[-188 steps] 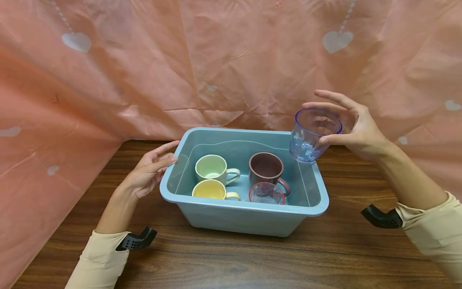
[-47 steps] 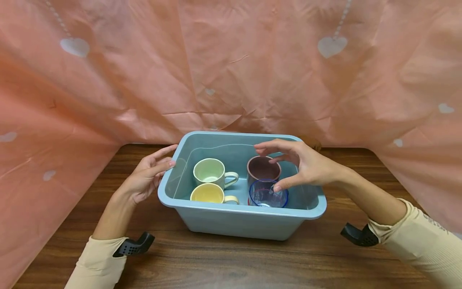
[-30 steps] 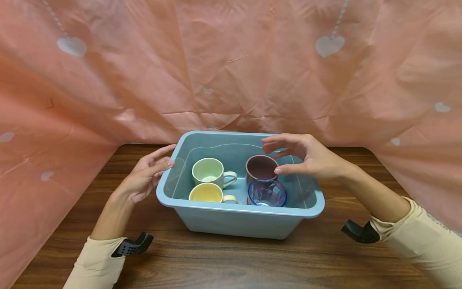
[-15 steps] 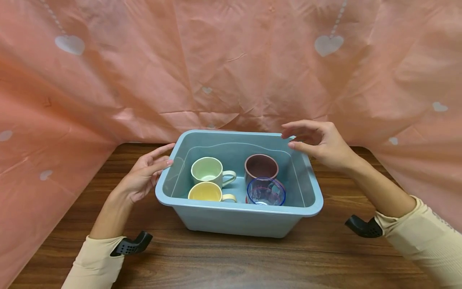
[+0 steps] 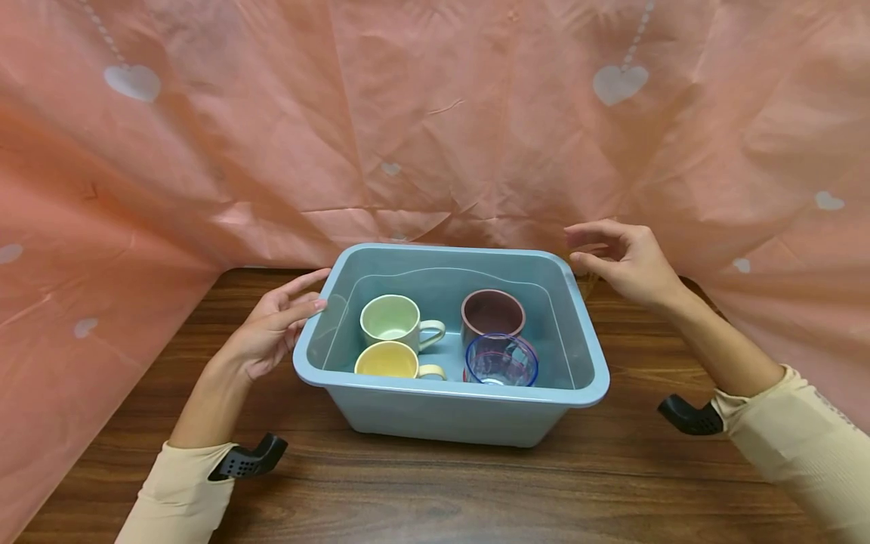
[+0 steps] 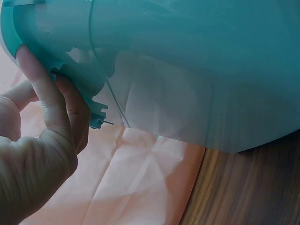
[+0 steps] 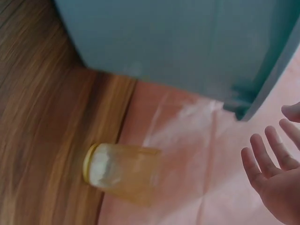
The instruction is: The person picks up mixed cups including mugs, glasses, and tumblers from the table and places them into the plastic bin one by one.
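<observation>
My left hand point(image 5: 282, 325) holds the left rim of a light blue plastic tub point(image 5: 448, 408), thumb at the edge. In the left wrist view its fingers reach the rim from outside. My right hand point(image 5: 632, 264) hangs empty beyond the tub's far right corner, fingers loosely bent. Below it an amber clear cup point(image 7: 126, 173) stands on the table, mostly hidden in the head view. Inside the tub sit a pale green mug point(image 5: 390, 321), a yellow mug point(image 5: 387, 361), a brown mug point(image 5: 492, 313) and a blue-rimmed clear cup point(image 5: 501, 363) stacked with a red-rimmed one.
The tub stands on a dark wood table point(image 5: 435, 499). A pink cloth point(image 5: 435, 113) with white hearts hangs close behind the table and along its sides. Black wrist devices point(image 5: 251, 459) show at both sleeves.
The blue-rimmed cup went from my right hand into the tub, onto the red-rimmed cup. My right hand then withdrew to the right, past the tub's rim. My left hand stayed on the rim.
</observation>
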{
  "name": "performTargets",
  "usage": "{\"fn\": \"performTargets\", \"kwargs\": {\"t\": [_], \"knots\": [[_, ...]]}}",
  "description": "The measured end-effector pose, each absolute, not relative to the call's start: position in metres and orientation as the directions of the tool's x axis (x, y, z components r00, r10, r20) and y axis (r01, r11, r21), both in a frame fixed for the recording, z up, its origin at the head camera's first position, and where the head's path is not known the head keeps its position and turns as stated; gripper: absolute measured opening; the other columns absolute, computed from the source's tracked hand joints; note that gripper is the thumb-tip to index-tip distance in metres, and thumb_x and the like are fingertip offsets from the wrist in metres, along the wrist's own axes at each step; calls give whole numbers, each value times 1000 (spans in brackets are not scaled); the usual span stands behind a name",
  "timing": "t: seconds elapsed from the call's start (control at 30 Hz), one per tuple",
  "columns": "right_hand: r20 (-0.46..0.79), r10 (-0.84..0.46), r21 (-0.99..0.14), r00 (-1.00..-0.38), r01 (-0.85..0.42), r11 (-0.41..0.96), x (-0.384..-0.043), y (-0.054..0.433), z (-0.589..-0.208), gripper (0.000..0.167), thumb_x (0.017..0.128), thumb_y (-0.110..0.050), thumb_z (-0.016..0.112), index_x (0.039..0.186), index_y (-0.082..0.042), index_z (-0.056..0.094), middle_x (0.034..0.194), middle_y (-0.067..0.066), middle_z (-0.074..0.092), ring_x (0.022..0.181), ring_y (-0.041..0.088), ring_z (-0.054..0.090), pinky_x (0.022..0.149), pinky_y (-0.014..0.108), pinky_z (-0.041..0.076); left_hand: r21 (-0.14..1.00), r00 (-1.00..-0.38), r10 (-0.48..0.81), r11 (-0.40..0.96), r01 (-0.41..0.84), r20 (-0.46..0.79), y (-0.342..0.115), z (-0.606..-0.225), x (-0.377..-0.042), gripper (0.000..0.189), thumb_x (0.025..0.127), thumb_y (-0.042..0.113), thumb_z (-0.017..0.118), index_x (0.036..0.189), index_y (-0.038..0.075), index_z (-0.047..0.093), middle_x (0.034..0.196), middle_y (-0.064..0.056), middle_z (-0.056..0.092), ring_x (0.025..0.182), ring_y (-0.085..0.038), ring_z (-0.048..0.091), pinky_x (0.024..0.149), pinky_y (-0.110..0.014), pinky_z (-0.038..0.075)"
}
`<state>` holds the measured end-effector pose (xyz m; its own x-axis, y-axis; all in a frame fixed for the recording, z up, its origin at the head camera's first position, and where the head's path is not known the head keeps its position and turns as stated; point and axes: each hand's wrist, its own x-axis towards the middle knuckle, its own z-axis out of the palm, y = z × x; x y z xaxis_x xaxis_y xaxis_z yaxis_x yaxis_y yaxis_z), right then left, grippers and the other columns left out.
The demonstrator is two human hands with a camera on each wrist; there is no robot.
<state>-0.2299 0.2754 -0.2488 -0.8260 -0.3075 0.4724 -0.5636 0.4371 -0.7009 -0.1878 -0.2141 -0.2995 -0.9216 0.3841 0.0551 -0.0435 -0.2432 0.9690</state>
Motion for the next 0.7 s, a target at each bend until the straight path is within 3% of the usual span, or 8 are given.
{"fn": "performTargets", "kwargs": {"t": [0.2, 0.27, 0.37, 0.47, 0.5, 0.57, 0.7], "knots": [[483, -326, -613, -813, -579, 537, -241, 288, -269, 37, 90, 8, 74, 126, 6, 69, 125, 16, 68, 96, -8, 65, 82, 8, 52, 970, -922, 383, -241, -43, 54, -214, -300, -187, 57, 106, 1, 55, 158, 4, 31, 110, -9, 69, 83, -10, 69, 73, -25, 63], [484, -341, -569, -806, -586, 577, -244, 291, -274, 37, 89, 7, 75, 126, 4, 70, 126, 22, 67, 99, 0, 67, 84, 7, 51, 970, -922, 382, -239, -44, 53, -214, -300, -187, 57, 106, 1, 55, 158, 4, 30, 110, -9, 69, 83, -10, 69, 73, -25, 63], [471, -357, -513, -807, -580, 633, -247, 293, -280, 37, 90, 5, 76, 126, 2, 70, 127, 23, 66, 105, 24, 70, 91, 27, 59, 971, -924, 379, -235, -42, 51, -214, -300, -187, 57, 106, 2, 55, 157, 4, 31, 109, -8, 69, 84, -11, 71, 73, -25, 63], [455, -368, -469, -810, -570, 675, -250, 294, -284, 38, 91, 3, 76, 127, 2, 68, 128, 23, 64, 111, 45, 64, 92, 54, 59, 971, -924, 377, -234, -39, 54, -214, -300, -187, 56, 106, 2, 55, 157, 4, 31, 109, -8, 69, 85, -11, 71, 73, -26, 63], [453, -373, -452, -810, -569, 687, -251, 294, -284, 38, 90, 3, 76, 127, 2, 68, 128, 23, 64, 107, 45, 64, 90, 61, 57, 971, -925, 377, -235, -39, 54, -214, -300, -187, 57, 106, 2, 56, 157, 4, 31, 109, -8, 69, 84, -11, 71, 73, -26, 63], [452, -383, -417, -806, -571, 707, -254, 294, -287, 39, 89, 2, 77, 127, 2, 68, 127, 24, 63, 99, 42, 64, 88, 63, 56, 971, -925, 377, -236, -39, 55, -214, -300, -187, 57, 106, 2, 56, 158, 3, 30, 110, -8, 69, 84, -11, 70, 74, -26, 63], [457, -400, -358, -794, -576, 735, -261, 294, -295, 41, 86, 2, 78, 127, 3, 68, 125, 25, 63, 83, 31, 60, 77, 52, 53, 971, -925, 376, -236, -37, 56, -213, -300, -188, 58, 106, 1, 56, 158, 3, 30, 111, -9, 69, 85, -11, 71, 75, -27, 63]]}}
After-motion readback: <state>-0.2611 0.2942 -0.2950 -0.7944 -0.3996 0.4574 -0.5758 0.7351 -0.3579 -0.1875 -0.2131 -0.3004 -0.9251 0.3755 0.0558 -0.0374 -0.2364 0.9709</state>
